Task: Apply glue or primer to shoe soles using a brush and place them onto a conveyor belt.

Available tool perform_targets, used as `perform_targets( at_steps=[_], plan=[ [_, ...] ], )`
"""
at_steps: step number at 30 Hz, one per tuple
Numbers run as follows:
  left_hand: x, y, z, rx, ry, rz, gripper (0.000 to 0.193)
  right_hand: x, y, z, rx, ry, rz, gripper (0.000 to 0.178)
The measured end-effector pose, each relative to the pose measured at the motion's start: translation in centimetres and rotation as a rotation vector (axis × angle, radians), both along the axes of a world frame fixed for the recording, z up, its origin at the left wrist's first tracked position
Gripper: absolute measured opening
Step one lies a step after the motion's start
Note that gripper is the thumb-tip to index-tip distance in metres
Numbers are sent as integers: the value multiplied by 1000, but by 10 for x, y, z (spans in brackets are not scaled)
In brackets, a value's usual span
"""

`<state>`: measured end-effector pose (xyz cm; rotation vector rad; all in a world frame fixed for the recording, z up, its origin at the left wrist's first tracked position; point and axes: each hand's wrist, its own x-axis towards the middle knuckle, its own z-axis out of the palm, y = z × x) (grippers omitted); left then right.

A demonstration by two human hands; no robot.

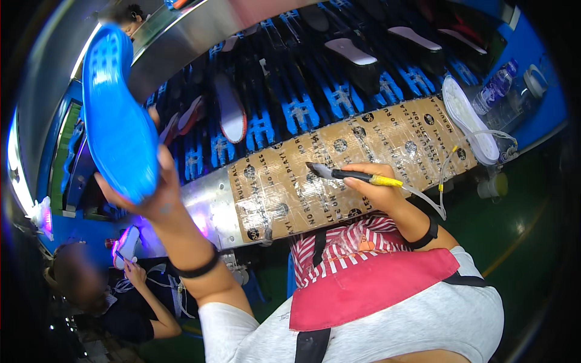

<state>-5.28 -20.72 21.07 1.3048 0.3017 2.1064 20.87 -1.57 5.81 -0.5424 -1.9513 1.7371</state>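
Raised up at the left, a bright blue shoe sole (118,121) is gripped by my left hand (158,192), its fingers wrapped round the lower end. The broad inner face of the sole is turned toward me, with small hollows at the upper end. My right hand (380,189) is closed on a glue brush (354,175) with a black handle, yellow tape and a thin clear tube running from its end. The dark bristles point left, over the cardboard-covered ledge (315,181). Brush and sole are well apart.
Beyond the ledge runs a rack of blue holders (299,112), carrying several soles (230,109). A white sole (469,118) lies at the ledge's right end, beside a plastic bottle (496,88). At lower left a co-worker (130,302) works on a white sole (127,244).
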Motion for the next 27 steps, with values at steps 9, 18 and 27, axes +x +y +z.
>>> perform_targets(
  at_steps=[9,18,27],
  plan=[
    [-100,34,88,-365,-272,622,62,-2,9,-1,-15,7,-13,26],
    [-204,-16,92,-584,419,1907,43,-13,18,12,-1,3,14,26],
    [-241,8,132,-1325,1292,1978,48,-22,44,31,-45,-38,-94,26]
  ],
)
